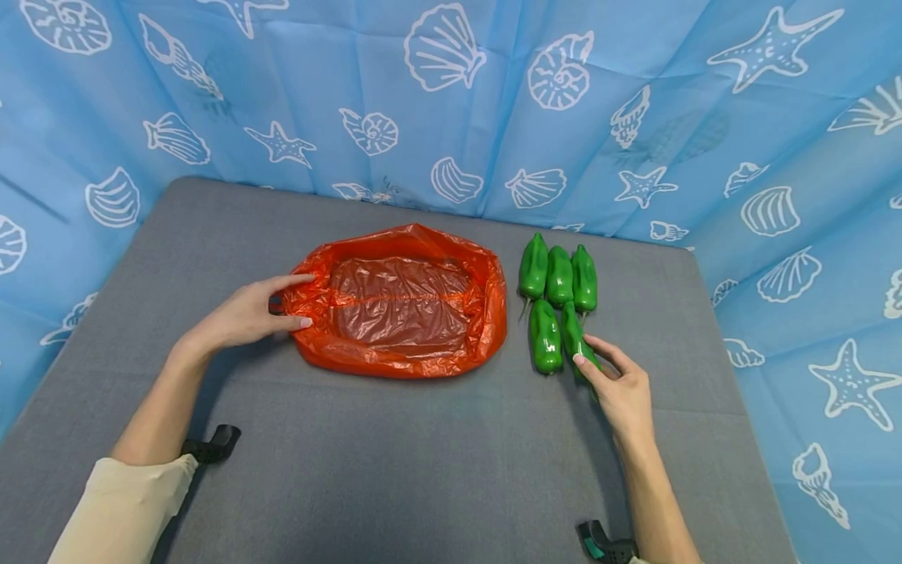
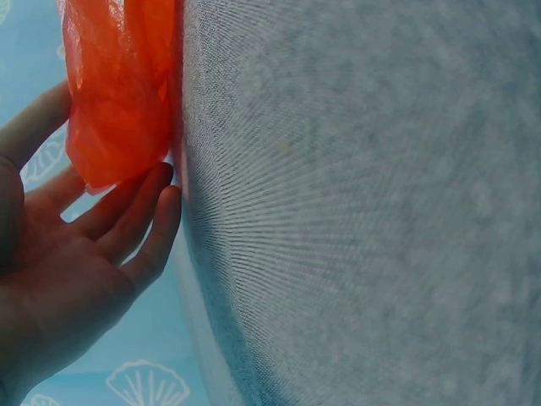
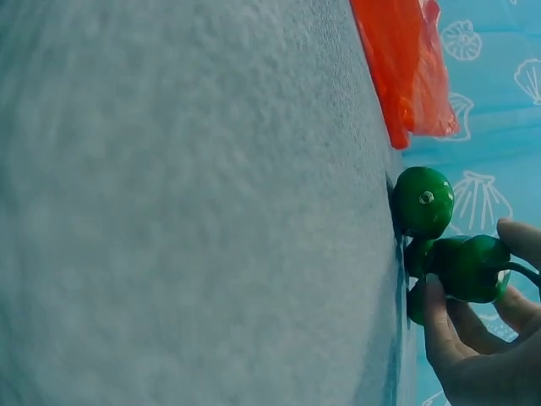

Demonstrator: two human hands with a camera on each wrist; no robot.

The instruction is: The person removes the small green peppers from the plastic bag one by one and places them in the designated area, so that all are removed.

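A red plastic bag (image 1: 402, 366) lies on the grey table with its mouth spread wide, showing its crinkled inside. At its left end is my left hand (image 1: 243, 317), thumb and fingers extended and apart, touching the bag's edge. In the left wrist view the fingers of the left hand (image 2: 84, 237) lie around the end of the red bag (image 2: 118, 101). To the right of the bag, my right hand (image 1: 623, 384) pinches a green pepper (image 1: 574, 333) between thumb and fingers. That pepper (image 3: 473, 266) appears tilted, stem toward the palm, in the right wrist view.
Another green pepper (image 1: 546, 337) lies left of the held one. Behind them several peppers (image 1: 560, 276) form a row near the table's back edge. A blue curtain (image 1: 486, 117) with white shells hangs behind and along the sides of the grey table (image 1: 395, 470).
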